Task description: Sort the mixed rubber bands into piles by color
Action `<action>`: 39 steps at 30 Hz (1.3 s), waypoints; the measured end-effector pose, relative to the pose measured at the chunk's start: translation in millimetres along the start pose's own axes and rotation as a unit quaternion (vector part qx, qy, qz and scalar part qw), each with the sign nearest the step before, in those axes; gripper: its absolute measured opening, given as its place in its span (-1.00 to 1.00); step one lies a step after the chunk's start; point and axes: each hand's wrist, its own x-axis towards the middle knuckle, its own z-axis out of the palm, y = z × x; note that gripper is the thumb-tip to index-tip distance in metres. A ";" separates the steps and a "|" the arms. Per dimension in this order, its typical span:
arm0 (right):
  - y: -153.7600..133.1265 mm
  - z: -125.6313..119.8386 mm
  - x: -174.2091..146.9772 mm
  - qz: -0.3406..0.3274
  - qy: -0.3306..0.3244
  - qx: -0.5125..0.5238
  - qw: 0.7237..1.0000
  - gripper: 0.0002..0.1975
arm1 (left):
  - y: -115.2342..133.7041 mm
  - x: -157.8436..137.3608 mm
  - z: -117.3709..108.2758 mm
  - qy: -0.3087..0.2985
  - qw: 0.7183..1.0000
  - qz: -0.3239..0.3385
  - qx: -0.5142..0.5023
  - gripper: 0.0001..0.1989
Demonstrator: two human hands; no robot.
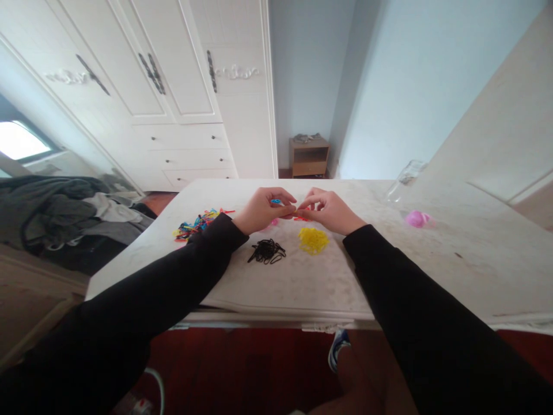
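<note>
My left hand (268, 210) and my right hand (326, 210) meet fingertip to fingertip above the table, both pinched closed. Between their fingertips shows a tiny yellowish rubber band (295, 210), mostly covered by the fingers. Just below the right hand lies a pile of yellow rubber bands (313, 240). A pile of black rubber bands (268, 252) is nearer to me, left of the yellow. Partly hidden behind the hands are blue bands (275, 201), red bands (301, 218) and a bit of pink (275, 222). By my left wrist spreads a mixed multicoloured heap of bands (199, 225).
On the white table (432, 265), a clear glass jar (405, 181) lies tilted at the back right, with a pink bundle (417, 219) near it. Dark clothes (64, 207) are heaped at the left. A white wardrobe (173, 69) and a small wooden cabinet (309, 158) stand beyond.
</note>
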 end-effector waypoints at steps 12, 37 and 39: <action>0.4 -0.3 0.5 -0.013 0.055 0.009 0.998 -0.72 | -3.2 0.1 -0.1 -0.019 0.999 -0.007 -0.029 -0.79; 10.9 -15.9 4.6 0.050 0.291 -0.035 0.955 -0.86 | 8.9 -0.5 -5.1 0.099 0.994 0.041 -0.015 -0.71; 6.6 -11.0 4.5 0.026 0.247 -0.022 0.968 -0.87 | 8.9 -0.7 -3.8 0.097 0.994 0.042 -0.014 -0.71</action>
